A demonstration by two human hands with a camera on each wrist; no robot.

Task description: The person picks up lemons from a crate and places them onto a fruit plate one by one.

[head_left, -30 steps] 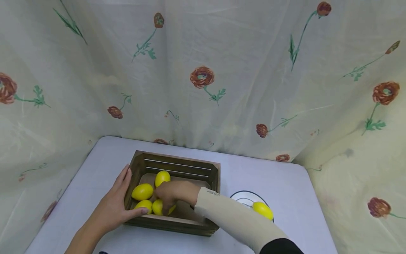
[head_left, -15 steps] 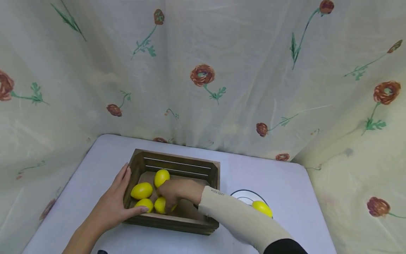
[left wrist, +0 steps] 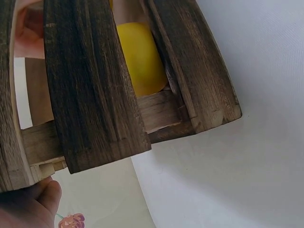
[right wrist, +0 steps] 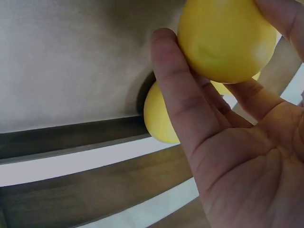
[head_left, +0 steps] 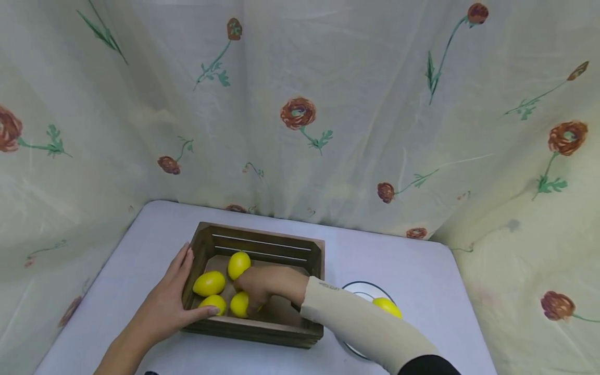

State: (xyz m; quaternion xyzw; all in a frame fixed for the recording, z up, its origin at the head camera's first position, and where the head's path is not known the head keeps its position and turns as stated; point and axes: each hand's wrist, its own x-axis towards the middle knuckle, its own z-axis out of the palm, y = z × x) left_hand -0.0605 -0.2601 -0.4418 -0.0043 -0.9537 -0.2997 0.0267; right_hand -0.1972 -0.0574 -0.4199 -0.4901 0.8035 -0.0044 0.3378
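Observation:
A brown slatted wooden crate (head_left: 269, 233) stands on the table with several yellow lemons inside. My left hand (head_left: 164, 308) grips its near left corner, fingers along the left wall and thumb over the front rim. Reaching into the crate, my right hand (head_left: 264, 286) holds a lemon (right wrist: 228, 42) between thumb and fingers, low near the front wall. Other lemons lie close by: one at the back (head_left: 239, 264), one to the left (head_left: 209, 284) and one beside my left thumb (head_left: 214, 303). Through the slats in the left wrist view, a lemon (left wrist: 142, 61) shows behind the wood.
To the right of the crate is a white plate (head_left: 358, 286) with a dark rim, bearing another lemon (head_left: 387, 306). My right sleeve (head_left: 361, 317) crosses over part of the plate. A white cloth covers the table (head_left: 412, 260), and a flowered curtain (head_left: 347, 130) hangs behind it.
My right hand and the lemon in it have shifted slightly to the right inside the crate. The left hand stays at the crate's corner.

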